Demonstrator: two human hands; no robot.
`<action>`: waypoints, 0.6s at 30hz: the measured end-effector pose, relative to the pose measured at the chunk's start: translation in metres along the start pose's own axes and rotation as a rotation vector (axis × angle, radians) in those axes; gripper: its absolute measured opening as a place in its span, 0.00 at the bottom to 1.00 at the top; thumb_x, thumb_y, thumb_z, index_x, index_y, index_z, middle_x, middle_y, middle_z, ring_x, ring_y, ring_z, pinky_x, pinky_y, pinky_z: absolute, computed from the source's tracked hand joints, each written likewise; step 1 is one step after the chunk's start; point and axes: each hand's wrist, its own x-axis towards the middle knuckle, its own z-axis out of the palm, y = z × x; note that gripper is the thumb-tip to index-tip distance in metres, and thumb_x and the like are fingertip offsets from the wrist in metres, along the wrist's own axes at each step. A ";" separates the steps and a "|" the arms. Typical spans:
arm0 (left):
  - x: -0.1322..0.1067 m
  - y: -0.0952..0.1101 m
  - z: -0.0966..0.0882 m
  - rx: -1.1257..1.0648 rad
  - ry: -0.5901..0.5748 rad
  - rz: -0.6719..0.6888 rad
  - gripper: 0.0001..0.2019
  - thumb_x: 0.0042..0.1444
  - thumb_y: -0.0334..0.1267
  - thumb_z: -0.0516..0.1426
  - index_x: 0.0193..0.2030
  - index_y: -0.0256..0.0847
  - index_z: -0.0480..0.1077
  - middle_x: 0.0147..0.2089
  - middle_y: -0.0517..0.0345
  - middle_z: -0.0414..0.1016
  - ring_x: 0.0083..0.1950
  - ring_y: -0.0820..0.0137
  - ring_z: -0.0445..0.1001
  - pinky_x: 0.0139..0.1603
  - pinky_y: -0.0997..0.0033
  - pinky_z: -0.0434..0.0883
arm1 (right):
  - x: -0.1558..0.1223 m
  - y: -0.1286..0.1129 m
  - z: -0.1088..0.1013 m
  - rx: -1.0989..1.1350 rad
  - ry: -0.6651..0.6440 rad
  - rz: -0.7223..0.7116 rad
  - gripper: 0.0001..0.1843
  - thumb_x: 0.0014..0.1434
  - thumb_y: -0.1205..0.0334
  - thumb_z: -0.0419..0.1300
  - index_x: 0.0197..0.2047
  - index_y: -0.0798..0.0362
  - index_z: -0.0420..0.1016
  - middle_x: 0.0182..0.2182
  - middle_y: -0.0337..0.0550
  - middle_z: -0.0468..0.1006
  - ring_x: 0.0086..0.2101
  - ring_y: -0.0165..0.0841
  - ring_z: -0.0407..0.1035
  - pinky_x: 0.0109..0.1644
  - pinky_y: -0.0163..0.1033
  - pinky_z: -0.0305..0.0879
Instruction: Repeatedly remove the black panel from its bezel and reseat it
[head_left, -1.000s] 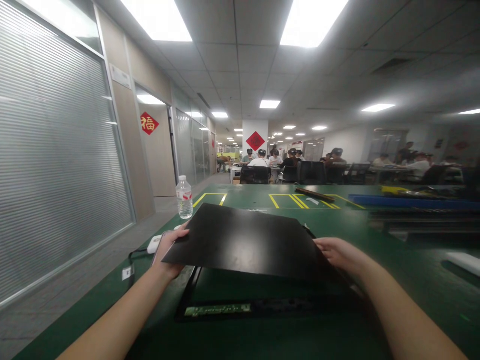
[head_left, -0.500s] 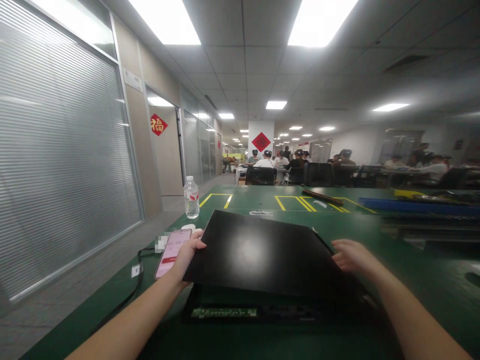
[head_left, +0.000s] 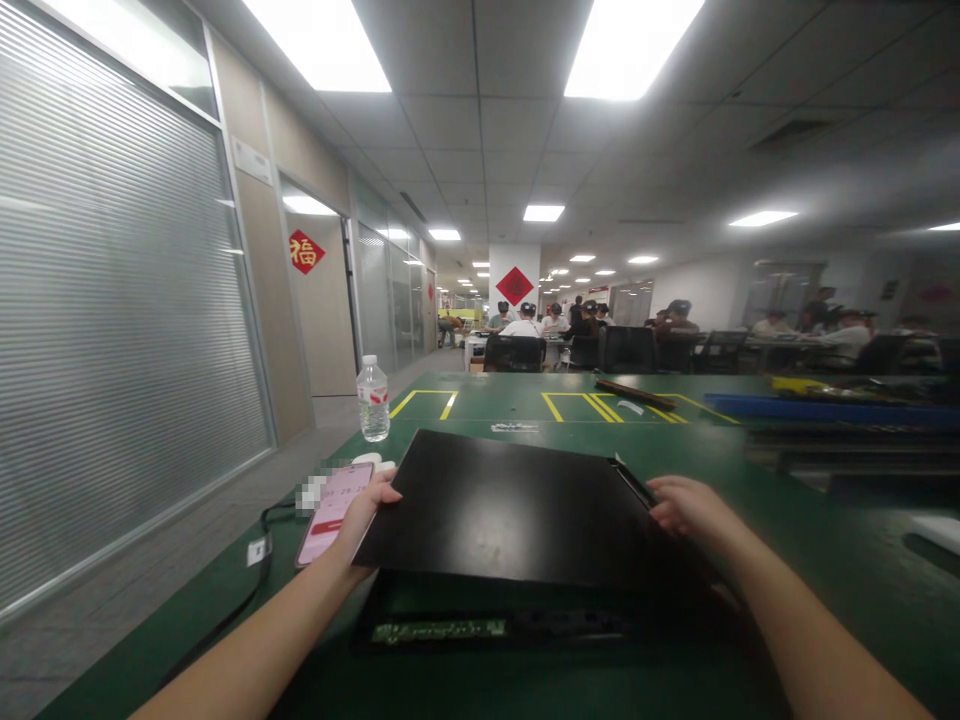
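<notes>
A flat, glossy black panel [head_left: 480, 510] is tilted above the green table. My left hand [head_left: 369, 515] grips its left edge, with the thumb on top. At the right edge my right hand [head_left: 686, 510] is closed, its fingertips at a thin black strip [head_left: 631, 480] that stands slightly off the panel. Its grip is partly hidden. Beneath the panel lies a black frame [head_left: 559, 625], with a green circuit board [head_left: 439, 630] showing along its near side. The panel covers the rest of the frame, and the lower right is dark.
A phone [head_left: 330, 515] lies left of my left hand, near a white object [head_left: 373, 463] and a black cable [head_left: 262, 560]. A water bottle [head_left: 373, 400] stands behind them. Farther back are a dark bar [head_left: 636, 393], yellow tape marks and a blue strip [head_left: 795, 407]. People sit at distant tables.
The whole view has shifted slightly left. My right hand has come in against the right edge, and the strip there shows more clearly. My left hand keeps its hold.
</notes>
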 end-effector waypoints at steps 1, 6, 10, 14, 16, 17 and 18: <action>0.000 0.001 -0.001 -0.015 0.005 0.005 0.27 0.32 0.28 0.56 0.45 0.39 0.69 0.33 0.58 0.81 0.38 0.55 0.81 0.36 0.61 0.77 | 0.001 0.000 0.001 -0.014 0.011 -0.006 0.20 0.56 0.63 0.59 0.52 0.59 0.74 0.21 0.48 0.78 0.19 0.31 0.70 0.19 0.30 0.56; -0.003 0.003 0.004 -0.073 0.042 -0.013 0.24 0.29 0.24 0.57 0.40 0.37 0.69 0.32 0.57 0.80 0.35 0.55 0.81 0.33 0.62 0.76 | 0.004 0.001 0.002 -0.076 0.054 -0.026 0.22 0.57 0.60 0.60 0.53 0.61 0.74 0.21 0.47 0.78 0.17 0.29 0.66 0.19 0.31 0.55; -0.005 0.002 0.009 -0.098 0.101 -0.028 0.25 0.28 0.24 0.55 0.40 0.38 0.68 0.30 0.58 0.79 0.36 0.54 0.81 0.33 0.62 0.76 | 0.006 0.002 0.002 -0.106 0.057 -0.034 0.21 0.57 0.62 0.59 0.52 0.62 0.74 0.20 0.47 0.78 0.17 0.29 0.66 0.21 0.31 0.57; -0.001 -0.001 0.006 -0.095 0.068 -0.011 0.26 0.30 0.24 0.56 0.42 0.39 0.68 0.31 0.59 0.79 0.37 0.54 0.81 0.34 0.62 0.76 | 0.006 0.004 0.004 -0.110 0.055 -0.040 0.20 0.57 0.62 0.59 0.52 0.62 0.75 0.18 0.45 0.76 0.17 0.29 0.66 0.22 0.32 0.59; 0.004 -0.003 0.001 -0.089 0.038 0.003 0.27 0.30 0.25 0.57 0.44 0.39 0.68 0.31 0.59 0.80 0.37 0.54 0.81 0.34 0.63 0.75 | 0.007 0.005 0.005 -0.109 0.050 -0.043 0.21 0.57 0.61 0.60 0.52 0.62 0.75 0.18 0.44 0.76 0.17 0.29 0.66 0.22 0.32 0.59; 0.006 -0.004 -0.001 -0.087 0.025 0.012 0.28 0.29 0.25 0.57 0.45 0.39 0.68 0.32 0.59 0.80 0.37 0.54 0.81 0.34 0.63 0.75 | 0.007 0.005 0.005 -0.110 0.047 -0.043 0.21 0.56 0.61 0.60 0.52 0.61 0.74 0.18 0.44 0.76 0.17 0.29 0.66 0.22 0.32 0.59; 0.009 -0.005 -0.003 -0.091 0.026 0.019 0.30 0.29 0.25 0.57 0.46 0.38 0.68 0.32 0.58 0.80 0.37 0.54 0.81 0.33 0.63 0.75 | 0.007 0.005 0.005 -0.112 0.044 -0.043 0.21 0.56 0.61 0.60 0.52 0.61 0.74 0.19 0.45 0.77 0.17 0.29 0.66 0.22 0.32 0.59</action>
